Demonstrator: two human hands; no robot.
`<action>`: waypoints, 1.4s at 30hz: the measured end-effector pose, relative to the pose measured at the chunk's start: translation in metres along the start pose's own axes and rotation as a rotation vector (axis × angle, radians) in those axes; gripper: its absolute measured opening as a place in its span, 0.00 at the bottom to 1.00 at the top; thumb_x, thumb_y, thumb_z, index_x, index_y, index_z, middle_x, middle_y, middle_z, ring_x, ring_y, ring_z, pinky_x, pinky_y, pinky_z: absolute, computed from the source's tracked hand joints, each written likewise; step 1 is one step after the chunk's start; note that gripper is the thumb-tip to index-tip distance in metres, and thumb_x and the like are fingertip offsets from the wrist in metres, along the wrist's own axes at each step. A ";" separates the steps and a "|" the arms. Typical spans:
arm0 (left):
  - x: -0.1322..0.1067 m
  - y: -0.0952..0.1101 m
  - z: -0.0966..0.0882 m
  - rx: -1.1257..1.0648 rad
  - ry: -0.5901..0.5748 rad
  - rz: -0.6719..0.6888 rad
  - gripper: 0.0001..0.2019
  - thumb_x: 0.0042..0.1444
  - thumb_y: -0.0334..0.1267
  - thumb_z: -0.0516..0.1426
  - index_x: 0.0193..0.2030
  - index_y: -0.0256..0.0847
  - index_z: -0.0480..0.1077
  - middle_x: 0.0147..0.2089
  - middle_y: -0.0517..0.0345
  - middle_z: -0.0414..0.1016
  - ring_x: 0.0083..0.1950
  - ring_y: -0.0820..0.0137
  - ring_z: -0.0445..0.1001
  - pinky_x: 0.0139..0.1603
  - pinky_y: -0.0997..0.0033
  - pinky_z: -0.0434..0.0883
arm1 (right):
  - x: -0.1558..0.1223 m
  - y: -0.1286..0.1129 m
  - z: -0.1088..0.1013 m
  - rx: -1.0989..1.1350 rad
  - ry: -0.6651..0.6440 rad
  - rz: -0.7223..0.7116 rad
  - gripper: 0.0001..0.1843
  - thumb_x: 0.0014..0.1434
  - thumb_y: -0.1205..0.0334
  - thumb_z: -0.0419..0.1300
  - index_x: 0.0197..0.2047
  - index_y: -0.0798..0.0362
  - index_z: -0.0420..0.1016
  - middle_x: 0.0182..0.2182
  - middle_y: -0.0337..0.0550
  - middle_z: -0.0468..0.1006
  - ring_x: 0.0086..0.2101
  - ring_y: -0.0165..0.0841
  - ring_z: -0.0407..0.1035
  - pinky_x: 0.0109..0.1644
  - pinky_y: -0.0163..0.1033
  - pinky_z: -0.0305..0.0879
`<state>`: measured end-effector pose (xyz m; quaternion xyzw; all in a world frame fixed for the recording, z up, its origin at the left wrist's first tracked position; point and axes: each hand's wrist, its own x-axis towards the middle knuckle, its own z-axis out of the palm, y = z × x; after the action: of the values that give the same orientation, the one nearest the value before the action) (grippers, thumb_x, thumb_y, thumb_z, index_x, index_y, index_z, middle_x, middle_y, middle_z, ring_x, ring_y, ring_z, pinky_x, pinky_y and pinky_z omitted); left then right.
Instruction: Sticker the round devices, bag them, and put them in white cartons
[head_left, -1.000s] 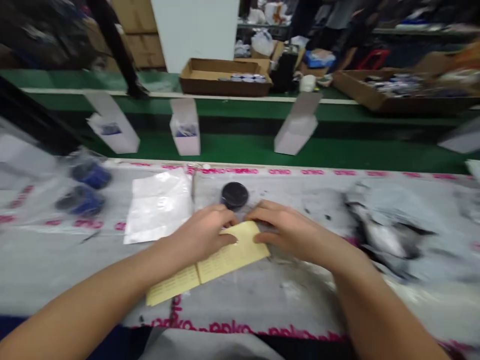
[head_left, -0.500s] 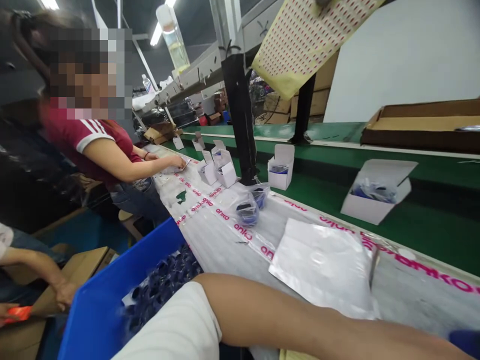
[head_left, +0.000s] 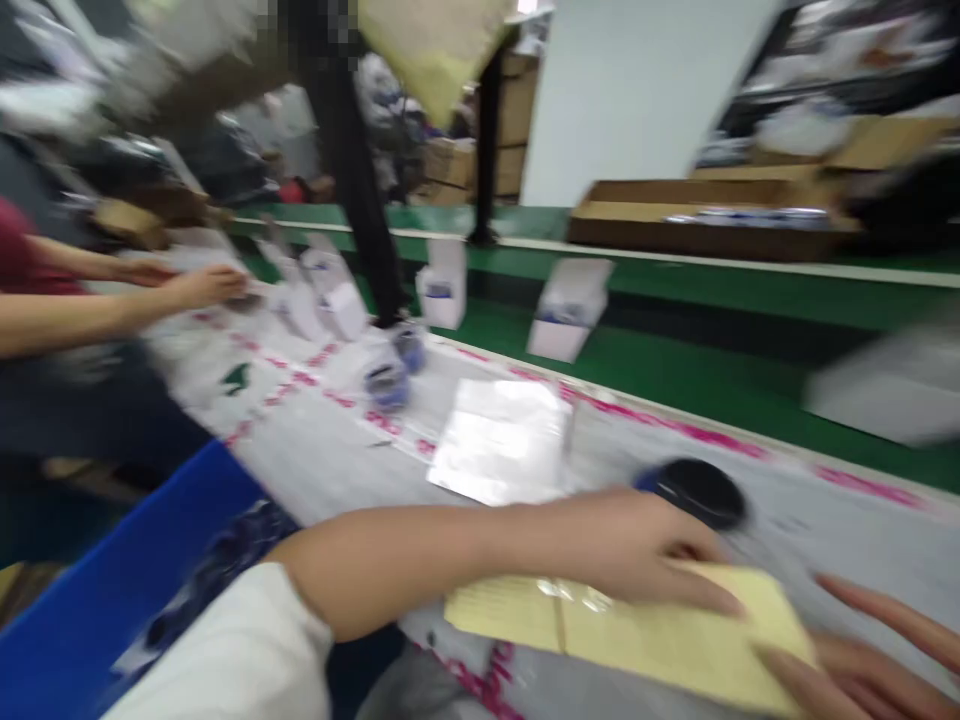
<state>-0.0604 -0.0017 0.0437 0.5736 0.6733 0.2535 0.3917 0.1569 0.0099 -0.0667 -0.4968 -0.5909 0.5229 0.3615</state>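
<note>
A yellow sheet [head_left: 637, 630] with several small shiny patches lies low in front of me, above the wrapped bench. My left hand [head_left: 652, 550] reaches across from the left, its thumb along the sheet's face and its other fingers curled at the far edge. At the right end, my right hand [head_left: 855, 670] has its thumb over the sheet, while one finger points out away from it. Both hands are blurred. Just beyond my left hand sits a round dark-topped blue item [head_left: 697, 493]. A silvery-white flat bag [head_left: 502, 440] lies farther left.
White open boxes [head_left: 570, 305] with blue items stand along the green conveyor [head_left: 675, 340]. Two bagged blue items [head_left: 388, 385] rest by a black post [head_left: 360, 170]. A blue bin [head_left: 127, 560] is lower left. A co-worker's hand [head_left: 214, 285] is at the far left.
The view has swung right and down. Both my hands and the yellow sheet have come into view, along with the round dark-topped item. A blurred white shape appears at the right.
</note>
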 end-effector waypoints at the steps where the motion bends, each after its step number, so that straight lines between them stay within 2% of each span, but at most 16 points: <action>1: -0.002 -0.004 0.000 -0.036 -0.068 0.032 0.11 0.54 0.47 0.64 0.36 0.41 0.76 0.28 0.61 0.71 0.32 0.68 0.71 0.34 0.71 0.67 | -0.017 -0.005 -0.013 -0.016 0.072 0.026 0.27 0.55 0.40 0.69 0.56 0.32 0.70 0.37 0.47 0.83 0.37 0.47 0.80 0.34 0.51 0.81; 3: 0.005 -0.016 0.012 -0.095 -0.209 0.088 0.13 0.55 0.49 0.62 0.38 0.40 0.76 0.29 0.60 0.72 0.33 0.67 0.71 0.34 0.70 0.66 | -0.039 -0.013 -0.023 0.012 0.158 0.002 0.22 0.55 0.49 0.72 0.51 0.39 0.74 0.38 0.45 0.83 0.37 0.43 0.80 0.43 0.49 0.81; 4: 0.011 -0.020 0.020 -0.117 -0.277 0.113 0.13 0.56 0.49 0.61 0.38 0.40 0.76 0.30 0.60 0.72 0.33 0.67 0.70 0.33 0.70 0.65 | -0.042 -0.014 -0.023 0.023 0.165 -0.043 0.18 0.56 0.51 0.71 0.49 0.42 0.76 0.38 0.43 0.83 0.37 0.40 0.80 0.43 0.47 0.80; 6: 0.025 -0.025 0.039 -0.148 -0.395 0.144 0.14 0.58 0.50 0.60 0.37 0.40 0.76 0.31 0.59 0.72 0.33 0.68 0.69 0.33 0.71 0.63 | -0.037 -0.011 -0.022 0.001 0.160 -0.155 0.11 0.56 0.55 0.71 0.42 0.46 0.79 0.36 0.42 0.83 0.35 0.37 0.79 0.41 0.42 0.80; 9: 0.037 -0.022 0.055 -0.184 -0.493 0.122 0.16 0.60 0.51 0.58 0.38 0.40 0.76 0.34 0.59 0.74 0.34 0.69 0.70 0.34 0.70 0.62 | -0.028 -0.004 -0.024 0.007 0.148 -0.197 0.06 0.57 0.60 0.69 0.40 0.47 0.80 0.34 0.39 0.83 0.33 0.34 0.78 0.38 0.39 0.78; 13: 0.035 -0.019 0.056 -0.303 -0.541 0.065 0.16 0.60 0.52 0.59 0.43 0.42 0.77 0.42 0.56 0.79 0.42 0.64 0.75 0.41 0.68 0.68 | -0.028 -0.005 -0.026 0.017 0.130 -0.210 0.07 0.58 0.62 0.68 0.42 0.46 0.81 0.35 0.39 0.84 0.35 0.35 0.79 0.39 0.40 0.77; 17: 0.033 -0.021 0.057 -0.375 -0.570 0.047 0.13 0.60 0.49 0.61 0.42 0.41 0.76 0.43 0.55 0.79 0.45 0.63 0.76 0.44 0.66 0.70 | -0.029 -0.008 -0.025 -0.078 0.147 -0.294 0.07 0.60 0.64 0.68 0.42 0.45 0.82 0.36 0.38 0.84 0.34 0.33 0.78 0.38 0.38 0.76; 24: 0.030 -0.019 0.058 -0.421 -0.604 -0.015 0.14 0.60 0.50 0.60 0.36 0.40 0.71 0.34 0.61 0.71 0.34 0.71 0.68 0.35 0.70 0.64 | -0.029 -0.016 -0.025 -0.306 0.170 -0.443 0.06 0.63 0.65 0.65 0.42 0.46 0.81 0.33 0.38 0.83 0.31 0.33 0.77 0.34 0.37 0.75; 30: 0.031 -0.019 0.055 -0.369 -0.613 0.041 0.17 0.61 0.51 0.58 0.30 0.40 0.69 0.28 0.63 0.61 0.28 0.73 0.59 0.29 0.70 0.58 | -0.028 -0.027 -0.023 -0.356 0.102 -0.578 0.12 0.65 0.71 0.62 0.45 0.44 0.81 0.35 0.38 0.84 0.36 0.35 0.78 0.38 0.40 0.75; 32: 0.031 -0.019 0.054 -0.367 -0.632 0.045 0.17 0.60 0.51 0.58 0.28 0.40 0.69 0.27 0.63 0.59 0.27 0.74 0.57 0.28 0.70 0.56 | -0.028 -0.030 -0.023 -0.359 0.094 -0.564 0.11 0.65 0.71 0.62 0.44 0.44 0.80 0.34 0.38 0.83 0.35 0.35 0.77 0.38 0.39 0.74; 36: 0.033 -0.019 0.050 -0.360 -0.645 0.047 0.18 0.60 0.50 0.59 0.26 0.40 0.67 0.26 0.65 0.54 0.27 0.75 0.53 0.27 0.70 0.52 | -0.030 -0.036 -0.023 -0.350 0.091 -0.393 0.05 0.63 0.66 0.64 0.39 0.45 0.80 0.33 0.38 0.81 0.32 0.34 0.75 0.36 0.37 0.73; 42: 0.034 -0.020 0.051 -0.366 -0.682 0.050 0.18 0.59 0.53 0.60 0.29 0.40 0.70 0.29 0.63 0.61 0.30 0.73 0.60 0.29 0.71 0.56 | -0.030 -0.038 -0.025 -0.299 0.067 -0.213 0.03 0.60 0.63 0.67 0.36 0.45 0.80 0.30 0.33 0.80 0.30 0.30 0.71 0.35 0.33 0.69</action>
<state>-0.0314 0.0220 -0.0085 0.5618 0.4339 0.1738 0.6825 0.1798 -0.0116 -0.0223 -0.4968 -0.6988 0.3711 0.3566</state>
